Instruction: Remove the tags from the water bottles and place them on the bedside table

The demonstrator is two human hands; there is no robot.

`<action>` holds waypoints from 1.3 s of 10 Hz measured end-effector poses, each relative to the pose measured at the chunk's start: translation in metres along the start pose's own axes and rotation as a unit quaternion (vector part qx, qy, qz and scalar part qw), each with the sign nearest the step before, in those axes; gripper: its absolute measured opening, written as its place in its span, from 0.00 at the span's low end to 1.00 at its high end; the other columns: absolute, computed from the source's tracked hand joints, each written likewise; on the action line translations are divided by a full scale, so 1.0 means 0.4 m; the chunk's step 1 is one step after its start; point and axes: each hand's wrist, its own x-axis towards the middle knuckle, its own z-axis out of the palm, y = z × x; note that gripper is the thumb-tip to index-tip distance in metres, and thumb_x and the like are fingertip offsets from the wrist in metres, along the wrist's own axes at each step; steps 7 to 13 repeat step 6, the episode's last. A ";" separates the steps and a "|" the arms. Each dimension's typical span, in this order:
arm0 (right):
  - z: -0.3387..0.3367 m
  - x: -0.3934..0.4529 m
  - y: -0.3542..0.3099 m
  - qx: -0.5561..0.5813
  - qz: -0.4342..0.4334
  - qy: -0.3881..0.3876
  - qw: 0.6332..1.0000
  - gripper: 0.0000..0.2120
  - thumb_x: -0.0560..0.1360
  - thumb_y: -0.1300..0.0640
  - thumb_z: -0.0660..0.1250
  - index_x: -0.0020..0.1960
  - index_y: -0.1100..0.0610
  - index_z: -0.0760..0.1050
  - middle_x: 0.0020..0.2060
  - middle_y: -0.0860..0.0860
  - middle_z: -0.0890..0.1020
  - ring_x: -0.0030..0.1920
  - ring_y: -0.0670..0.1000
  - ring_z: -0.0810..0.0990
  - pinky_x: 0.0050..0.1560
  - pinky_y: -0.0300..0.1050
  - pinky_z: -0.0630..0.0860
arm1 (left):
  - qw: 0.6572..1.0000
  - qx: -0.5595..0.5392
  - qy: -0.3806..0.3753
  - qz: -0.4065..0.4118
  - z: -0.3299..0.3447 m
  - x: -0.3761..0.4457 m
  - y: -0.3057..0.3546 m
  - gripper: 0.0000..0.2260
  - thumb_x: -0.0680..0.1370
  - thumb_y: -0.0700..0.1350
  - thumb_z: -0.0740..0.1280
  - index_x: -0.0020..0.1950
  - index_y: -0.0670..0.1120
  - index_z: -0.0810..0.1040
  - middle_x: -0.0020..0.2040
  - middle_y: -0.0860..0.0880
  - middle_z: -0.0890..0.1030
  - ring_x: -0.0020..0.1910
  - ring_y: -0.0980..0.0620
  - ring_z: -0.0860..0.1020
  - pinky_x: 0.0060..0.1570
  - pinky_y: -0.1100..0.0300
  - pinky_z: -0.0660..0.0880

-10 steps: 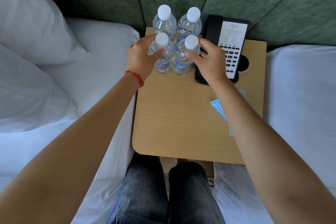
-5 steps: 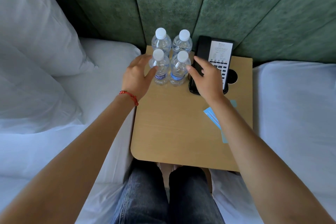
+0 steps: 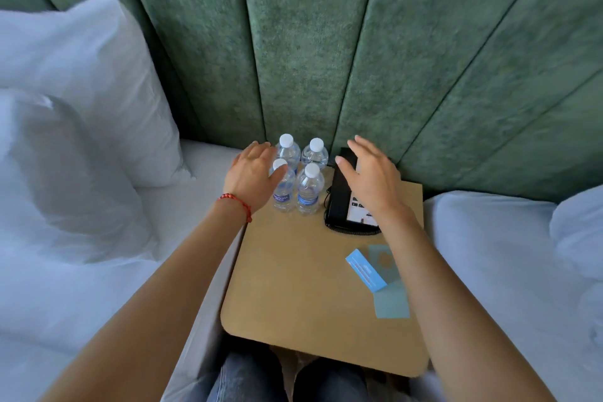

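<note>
Head: clear ribbed bottles (image 3: 298,178), seemingly untagged.

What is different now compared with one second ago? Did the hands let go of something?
Yes. The left hand and right hand let go of the two front bottles and opened, fingers straight. The right hand now hovers over the phone; the left is beside the bottles. All four bottles, the phone and the blue cards stayed where they were on the bedside table.

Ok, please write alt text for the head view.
Four capped water bottles stand grouped on a wooden bedside table; the open left hand is beside them, the open right hand over a black telephone. Blue cards lie nearer.
</note>
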 end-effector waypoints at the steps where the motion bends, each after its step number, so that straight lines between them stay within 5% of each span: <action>1: -0.065 -0.009 -0.025 -0.005 -0.004 0.014 1.000 0.22 0.77 0.48 0.61 0.67 0.57 0.70 0.70 0.52 0.69 0.65 0.55 0.73 0.59 0.50 0.71 | 1.000 -0.004 0.014 0.007 -0.058 -0.007 0.039 0.22 0.78 0.52 0.59 0.69 0.44 0.66 0.70 0.43 0.68 0.72 0.45 0.60 0.69 0.50 0.57; 6: -0.298 -0.158 -0.311 -0.031 -0.036 0.111 0.993 0.24 0.78 0.45 0.58 0.70 0.55 0.65 0.71 0.49 0.67 0.71 0.49 0.64 0.65 0.47 0.66 | 0.991 0.032 0.100 0.082 -0.421 -0.155 0.065 0.23 0.78 0.55 0.57 0.70 0.45 0.65 0.70 0.46 0.69 0.71 0.47 0.62 0.68 0.51 0.61; 13: -0.298 -0.158 -0.311 -0.031 -0.036 0.111 0.993 0.24 0.78 0.45 0.58 0.70 0.55 0.65 0.71 0.49 0.67 0.71 0.49 0.64 0.65 0.47 0.66 | 0.991 0.032 0.100 0.082 -0.421 -0.155 0.065 0.23 0.78 0.55 0.57 0.70 0.45 0.65 0.70 0.46 0.69 0.71 0.47 0.62 0.68 0.51 0.61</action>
